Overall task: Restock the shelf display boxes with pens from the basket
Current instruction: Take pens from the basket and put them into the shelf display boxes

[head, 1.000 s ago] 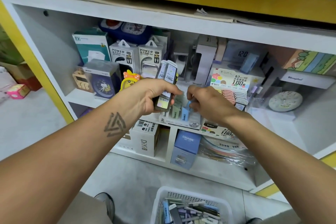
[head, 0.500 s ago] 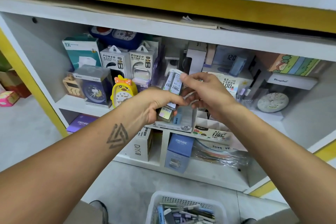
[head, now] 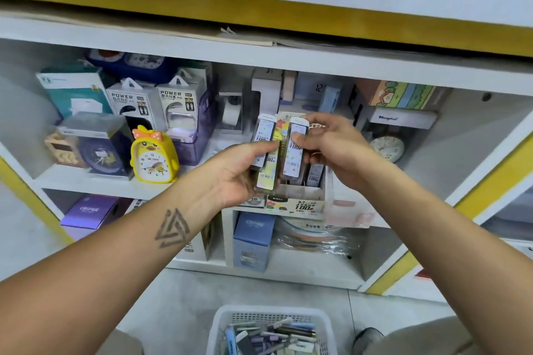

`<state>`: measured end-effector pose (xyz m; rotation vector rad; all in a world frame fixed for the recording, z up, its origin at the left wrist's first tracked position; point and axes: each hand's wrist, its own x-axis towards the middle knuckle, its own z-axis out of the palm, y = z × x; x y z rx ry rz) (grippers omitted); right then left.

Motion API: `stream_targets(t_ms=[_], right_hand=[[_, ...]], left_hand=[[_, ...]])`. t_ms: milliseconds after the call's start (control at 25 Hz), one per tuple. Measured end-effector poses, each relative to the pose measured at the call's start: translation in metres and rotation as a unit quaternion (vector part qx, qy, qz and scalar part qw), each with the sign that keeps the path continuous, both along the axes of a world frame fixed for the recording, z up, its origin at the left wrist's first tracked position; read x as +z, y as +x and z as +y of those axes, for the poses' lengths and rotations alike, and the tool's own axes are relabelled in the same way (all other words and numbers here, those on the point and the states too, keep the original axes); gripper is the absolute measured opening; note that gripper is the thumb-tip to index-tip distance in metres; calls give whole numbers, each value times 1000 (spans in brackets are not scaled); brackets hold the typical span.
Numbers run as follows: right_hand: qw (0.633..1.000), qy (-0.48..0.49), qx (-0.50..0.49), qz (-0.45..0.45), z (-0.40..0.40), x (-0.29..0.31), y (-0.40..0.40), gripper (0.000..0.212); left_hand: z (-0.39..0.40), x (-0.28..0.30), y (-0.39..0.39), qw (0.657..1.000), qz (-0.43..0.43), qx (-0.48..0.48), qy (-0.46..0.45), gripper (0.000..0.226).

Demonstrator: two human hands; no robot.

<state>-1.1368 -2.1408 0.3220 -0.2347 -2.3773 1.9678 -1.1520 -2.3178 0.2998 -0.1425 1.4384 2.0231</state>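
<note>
The left hand (head: 245,173) is gripping a small bundle of slim packs (head: 266,158) upright in front of the shelf (head: 86,181), thumb pressed across their fronts. The right hand (head: 331,147) is pinching one pack (head: 294,153) beside the bundle, thumb on its label and fingers curled behind it. A second ago this hand was down in the display box (head: 297,196), fingers among the packs standing there; half a second ago it was rising to the bundle; now it is peeling a single pack away to the right. That suggests one piece has just been seated and the next is being drawn off for the same box.

The display box is sitting on the shelf edge just below both hands, with a few packs standing inside and room apparently left. The basket (head: 219,323) is resting on the floor well below, between the person's knees, holding a heap of loose stock, so much of the restocking is probably yet to come.
</note>
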Motion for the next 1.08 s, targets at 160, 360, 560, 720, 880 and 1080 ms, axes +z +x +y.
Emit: stream_targets(t_ms=[160,360,560,720,880,1080], right_hand=[[982,168,-44,80,39,0,5,14],[876,474,-2,89,53,-15,9,12],[843,532,0,82,51,-16,9,19],[936,343,-24,73,40,-10,7,15],[997,71,29,23,22,-8,9,17],[997,75,-5,35,36,-2,8,9]], left_hand=[[7,-2,0,1000,-4,11,-6,16],[14,-6,2,1000,13,11,-13,14],[14,-9,3,999,33,13,-8,35],[17,-13,7,999,43,6,-10,55],[22,-15,12,998,50,-10,-27,39],[18,-11,8,1000,-5,-14,19,21]])
